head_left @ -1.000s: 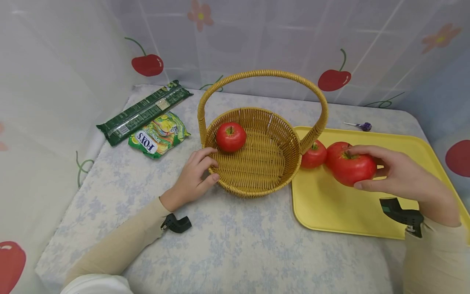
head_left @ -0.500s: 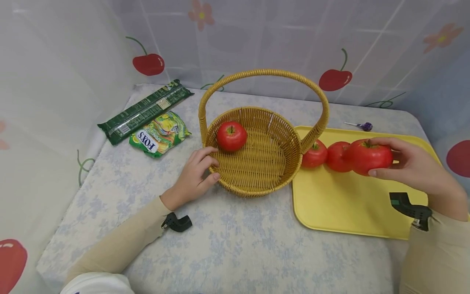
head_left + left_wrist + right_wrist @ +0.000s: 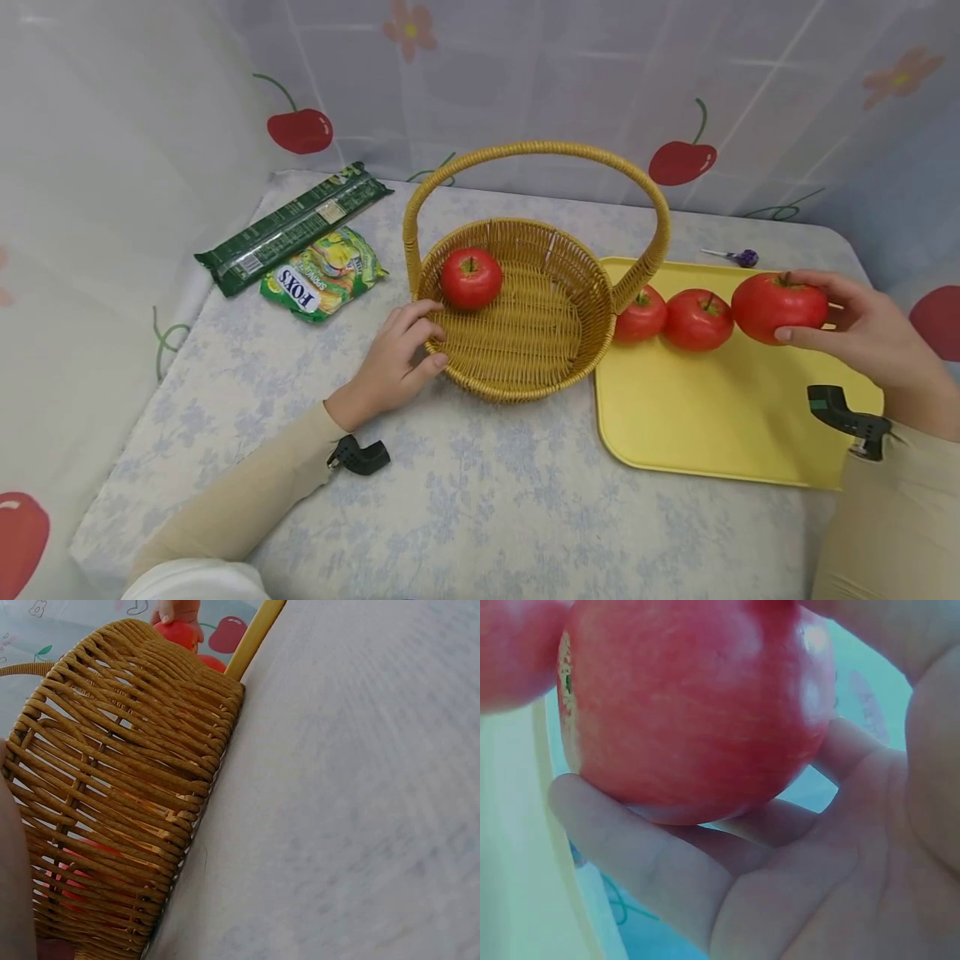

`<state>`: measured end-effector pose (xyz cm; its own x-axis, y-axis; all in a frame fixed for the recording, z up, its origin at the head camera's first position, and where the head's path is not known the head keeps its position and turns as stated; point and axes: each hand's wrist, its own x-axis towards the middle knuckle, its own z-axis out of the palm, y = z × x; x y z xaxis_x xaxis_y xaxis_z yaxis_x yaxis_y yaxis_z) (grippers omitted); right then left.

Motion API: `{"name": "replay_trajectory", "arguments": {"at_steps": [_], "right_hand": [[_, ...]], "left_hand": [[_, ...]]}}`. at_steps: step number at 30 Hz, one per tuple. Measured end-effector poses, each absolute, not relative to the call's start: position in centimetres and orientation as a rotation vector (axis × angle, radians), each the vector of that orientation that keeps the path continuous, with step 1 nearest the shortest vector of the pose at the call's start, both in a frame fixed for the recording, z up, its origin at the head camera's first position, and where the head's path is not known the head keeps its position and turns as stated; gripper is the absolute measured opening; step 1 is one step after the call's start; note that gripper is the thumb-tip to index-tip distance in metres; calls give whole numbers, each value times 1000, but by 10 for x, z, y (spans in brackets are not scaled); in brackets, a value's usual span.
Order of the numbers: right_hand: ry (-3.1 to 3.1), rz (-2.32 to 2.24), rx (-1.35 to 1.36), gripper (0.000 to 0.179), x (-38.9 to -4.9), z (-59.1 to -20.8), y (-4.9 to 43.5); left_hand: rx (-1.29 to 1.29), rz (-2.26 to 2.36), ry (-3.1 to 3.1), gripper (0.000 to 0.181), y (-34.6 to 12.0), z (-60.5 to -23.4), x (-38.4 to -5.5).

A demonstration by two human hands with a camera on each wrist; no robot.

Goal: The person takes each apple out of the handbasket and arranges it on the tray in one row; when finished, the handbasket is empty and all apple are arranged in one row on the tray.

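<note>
At yellow tray (image 3: pixel 675 417) | red fruit (image 3: pixel 772 310) gripped in right hand (image 3: pixel 862 333) | left hand (image 3: pixel 393 354) loose on basket (image 3: pixel 525 329)

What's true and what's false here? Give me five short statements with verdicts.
1. The bare right hand grips a round red fruit. True.
2. The bare left hand is at the rim of a round, golden woven basket. True.
3. Three fruits lie in the basket. False: a single red fruit does.
4. A purple-wrapped lollipop lies beyond the rectangular yellow tray. True.
5. Nothing lies left of the basket. False: a long, dark-green plastic packet does.
</note>
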<state>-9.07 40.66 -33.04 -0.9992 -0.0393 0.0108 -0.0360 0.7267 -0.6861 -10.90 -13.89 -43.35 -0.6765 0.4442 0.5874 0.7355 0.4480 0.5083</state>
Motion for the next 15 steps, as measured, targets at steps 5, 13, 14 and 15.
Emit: {"name": "replay_trajectory", "arguments": {"at_steps": [5, 13, 14, 15], "right_hand": [[2905, -1168, -17, 63, -95, -337, 414], [2832, -1218, 52, 58, -102, -352, 427], [2821, -1216, 63, 56, -104, -355, 429], [2810, -1213, 72, 54, -105, -357, 430]], "left_hand": [[-997, -1091, -2330, 64, -139, -434, -108], [-997, -1088, -2322, 63, -139, -434, -108], [-998, -1086, -2321, 63, -139, -434, -109], [-997, -1086, -2322, 63, -139, -434, -109]]}}
